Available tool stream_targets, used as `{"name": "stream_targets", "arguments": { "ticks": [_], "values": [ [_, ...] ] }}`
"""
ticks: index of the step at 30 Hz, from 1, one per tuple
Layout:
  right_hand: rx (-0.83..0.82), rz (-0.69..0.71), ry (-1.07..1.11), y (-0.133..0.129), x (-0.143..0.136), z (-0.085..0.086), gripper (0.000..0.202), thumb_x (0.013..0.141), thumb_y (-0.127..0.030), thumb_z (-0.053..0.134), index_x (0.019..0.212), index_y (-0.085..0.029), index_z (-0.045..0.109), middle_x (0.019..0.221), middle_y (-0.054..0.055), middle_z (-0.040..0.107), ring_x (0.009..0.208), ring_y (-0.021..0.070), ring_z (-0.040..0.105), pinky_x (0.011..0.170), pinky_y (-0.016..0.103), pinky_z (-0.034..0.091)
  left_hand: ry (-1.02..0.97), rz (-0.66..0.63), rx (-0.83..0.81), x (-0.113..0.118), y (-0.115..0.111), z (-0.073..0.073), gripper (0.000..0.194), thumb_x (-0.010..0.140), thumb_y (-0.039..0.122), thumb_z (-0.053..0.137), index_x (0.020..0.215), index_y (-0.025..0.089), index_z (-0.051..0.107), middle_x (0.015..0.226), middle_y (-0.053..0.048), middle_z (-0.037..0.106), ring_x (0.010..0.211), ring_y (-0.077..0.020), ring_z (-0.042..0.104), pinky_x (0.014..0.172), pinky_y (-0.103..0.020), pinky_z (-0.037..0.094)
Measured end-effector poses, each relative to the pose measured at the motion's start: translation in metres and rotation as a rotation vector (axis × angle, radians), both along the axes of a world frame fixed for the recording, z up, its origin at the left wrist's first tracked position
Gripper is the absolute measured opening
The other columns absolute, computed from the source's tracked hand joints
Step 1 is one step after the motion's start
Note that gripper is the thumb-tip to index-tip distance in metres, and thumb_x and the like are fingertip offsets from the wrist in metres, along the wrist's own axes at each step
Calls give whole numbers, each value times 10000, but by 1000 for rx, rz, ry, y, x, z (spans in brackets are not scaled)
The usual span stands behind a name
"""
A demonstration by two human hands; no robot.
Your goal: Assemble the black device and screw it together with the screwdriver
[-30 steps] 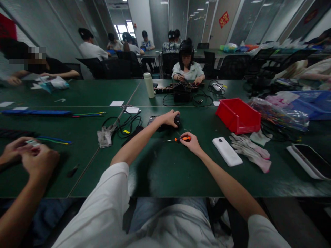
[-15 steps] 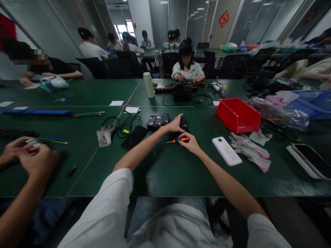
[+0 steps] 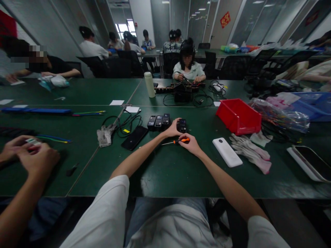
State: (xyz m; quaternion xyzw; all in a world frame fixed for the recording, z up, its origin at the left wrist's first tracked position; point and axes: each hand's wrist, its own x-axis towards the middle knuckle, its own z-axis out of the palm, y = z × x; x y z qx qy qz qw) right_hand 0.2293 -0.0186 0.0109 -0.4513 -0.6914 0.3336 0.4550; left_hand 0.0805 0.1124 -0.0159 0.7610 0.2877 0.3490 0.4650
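Note:
My left hand (image 3: 172,130) is closed on the left part of a small black box-shaped device (image 3: 182,125), finger at its far edge and thumb at its near edge. In my right hand (image 3: 190,144) is a screwdriver (image 3: 184,140) with an orange and black handle. Its thin shaft points left, low over the table, under my left wrist. Left of my left hand, three similar black devices (image 3: 158,121) stand side by side in a row. A black phone (image 3: 134,137) lies beside them.
A white power bank (image 3: 227,152), work gloves (image 3: 252,153) and a red bin (image 3: 239,116) lie to the right. Cables (image 3: 129,122) and a grey glove (image 3: 105,135) are left. A co-worker's hands (image 3: 36,155) work at far left; another person (image 3: 188,65) sits opposite behind a bottle (image 3: 149,84).
My left hand has come down and slightly left, its fingers now closer about the black device, which shows more of its top. The screwdriver's tip has shifted a little left.

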Motion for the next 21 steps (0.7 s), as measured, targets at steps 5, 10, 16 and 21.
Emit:
{"name": "stream_targets", "arguments": {
  "ticks": [5, 10, 16, 21],
  "values": [
    [14, 55, 11, -2, -1, 1, 155, 750, -251, 639, 893, -192, 650, 931, 40, 672, 886, 195, 634, 854, 352, 491, -25, -2, 34, -4, -7, 2, 1097, 528, 313, 831, 1433, 200, 221, 1441, -188, 302, 1314, -310, 391, 1111, -478, 322],
    [2, 65, 3, -3, -2, 2, 156, 748, -261, 648, 883, -183, 651, 927, 46, 673, 879, 199, 632, 844, 354, 491, -51, 9, 56, -5, -9, 1, 1073, 499, 312, 852, 1400, 197, 281, 1399, -171, 343, 1282, -313, 418, 1104, -493, 335],
    [11, 75, 16, -4, -2, 1, 161, 740, -262, 663, 875, -174, 659, 909, 46, 676, 845, 196, 634, 803, 343, 493, -75, 37, 92, -5, -13, -1, 1068, 480, 292, 860, 1380, 211, 291, 1372, -160, 353, 1243, -314, 450, 1060, -508, 387],
    [-12, 119, 31, -7, -3, 4, 169, 726, -257, 684, 875, -180, 666, 893, 42, 682, 842, 199, 639, 807, 351, 494, -33, 29, 104, -14, -19, 3, 1041, 498, 308, 856, 1377, 190, 310, 1364, -171, 377, 1232, -309, 466, 1064, -507, 382]
  ]
}}
